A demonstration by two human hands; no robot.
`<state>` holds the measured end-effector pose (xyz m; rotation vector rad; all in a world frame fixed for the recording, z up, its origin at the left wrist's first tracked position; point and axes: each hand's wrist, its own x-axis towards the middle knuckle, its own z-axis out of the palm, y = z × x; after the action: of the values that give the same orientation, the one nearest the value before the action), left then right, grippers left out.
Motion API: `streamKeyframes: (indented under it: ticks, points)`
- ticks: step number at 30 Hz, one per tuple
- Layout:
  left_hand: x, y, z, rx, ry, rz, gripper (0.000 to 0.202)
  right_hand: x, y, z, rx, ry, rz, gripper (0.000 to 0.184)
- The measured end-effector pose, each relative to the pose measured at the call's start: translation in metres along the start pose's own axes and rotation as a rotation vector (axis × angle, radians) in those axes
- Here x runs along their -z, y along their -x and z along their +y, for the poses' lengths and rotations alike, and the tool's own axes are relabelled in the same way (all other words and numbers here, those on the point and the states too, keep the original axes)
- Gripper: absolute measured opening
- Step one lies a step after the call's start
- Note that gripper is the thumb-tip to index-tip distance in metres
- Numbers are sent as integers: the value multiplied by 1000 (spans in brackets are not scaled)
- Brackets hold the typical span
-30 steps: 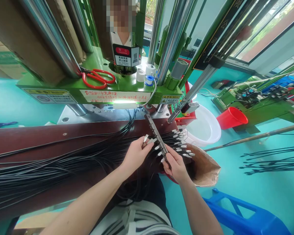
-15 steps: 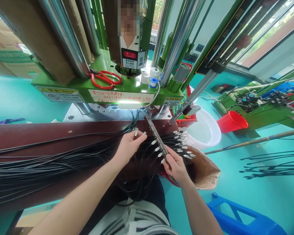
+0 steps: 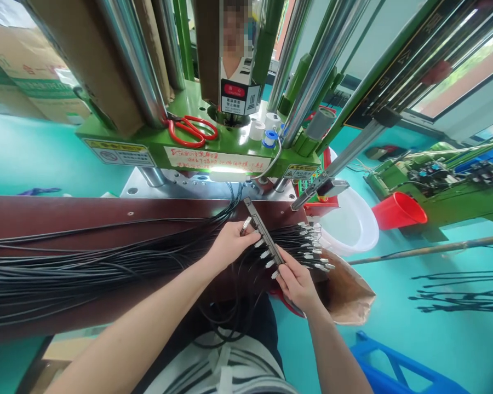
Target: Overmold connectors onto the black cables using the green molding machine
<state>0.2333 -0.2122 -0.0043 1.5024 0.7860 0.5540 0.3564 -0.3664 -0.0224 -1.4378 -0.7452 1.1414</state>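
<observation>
A dark brown bench runs beneath the left hand and stretches away to that hand's left. Directly on it lies a thick spread of black cables, loose and roughly parallel, reaching from far left of the left hand to just beyond the right hand, where their silvery plugs gather in a cluster. Well to the right of the right hand, the blue-green floor carries a red bucket and, nearer the wearer, a blue stool.
</observation>
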Motion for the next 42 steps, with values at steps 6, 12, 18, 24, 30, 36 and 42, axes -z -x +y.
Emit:
streamKeyframes:
  ticks: [6,12,18,24,30,36,42]
  points:
    - [8,0,3,-94,-155,69,33,6,0,2,-19,-66,20,50]
    - [15,1,-4,-104,-117,-60,30,13,-1,6,1,-70,-54,46]
    - [14,0,0,-103,-138,-111,30,11,0,1,-31,-61,-77,45]
    - [18,-3,-1,-63,-111,-194,33,8,-1,0,-21,43,-62,51]
    - [17,-10,1,-79,-155,-187,31,5,-1,2,-21,115,-62,54]
    - [18,-9,7,79,-73,-154,26,2,1,-2,-33,38,53,55]
    - [26,1,1,31,-59,-155,31,7,-1,0,-24,19,12,55]
